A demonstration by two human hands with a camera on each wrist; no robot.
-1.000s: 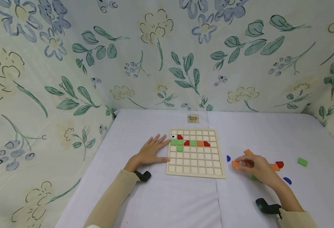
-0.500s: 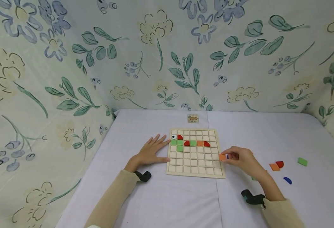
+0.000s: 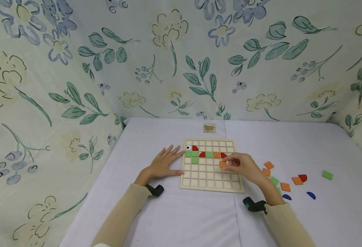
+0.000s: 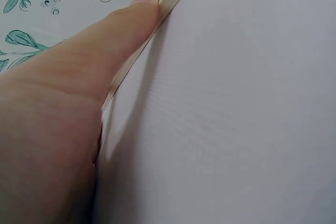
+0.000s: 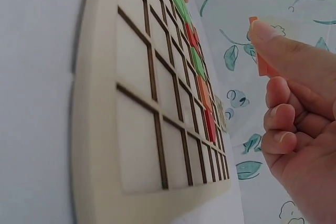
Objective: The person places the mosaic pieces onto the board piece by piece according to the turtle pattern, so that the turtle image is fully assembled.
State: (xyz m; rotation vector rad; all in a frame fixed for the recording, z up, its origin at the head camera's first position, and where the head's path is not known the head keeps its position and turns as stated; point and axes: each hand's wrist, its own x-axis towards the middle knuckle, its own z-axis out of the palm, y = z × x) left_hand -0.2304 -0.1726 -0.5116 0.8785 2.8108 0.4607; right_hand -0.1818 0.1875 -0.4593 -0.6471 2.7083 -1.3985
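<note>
My right hand (image 3: 244, 166) pinches an orange square tile (image 3: 222, 164) between thumb and fingers, over the right part of the wooden grid board (image 3: 212, 189). In the right wrist view the held tile (image 5: 261, 65) is raised clear of the board. Several pieces lie in the board's upper rows: a round eye piece (image 3: 188, 148), green squares (image 3: 194, 160), red curved pieces (image 3: 202, 154) and an orange square (image 3: 216, 154). With fingers spread, my left hand (image 3: 165, 164) touches the board's left edge; its thumb (image 4: 126, 30) reaches that edge in the left wrist view.
Right of the board lie loose orange tiles (image 3: 285, 187), green tiles (image 3: 327, 175), a red curved piece (image 3: 303, 178) and blue half-round pieces (image 3: 311, 195). Beyond the board lies a small pattern card (image 3: 209, 128). A flowered cloth (image 3: 175, 85) hangs behind the white-covered table (image 3: 156, 219).
My right hand has moved left from the loose pieces to above the board, carrying the orange tile. Several loose pieces that the arm covered now show. My left hand has stayed still.
</note>
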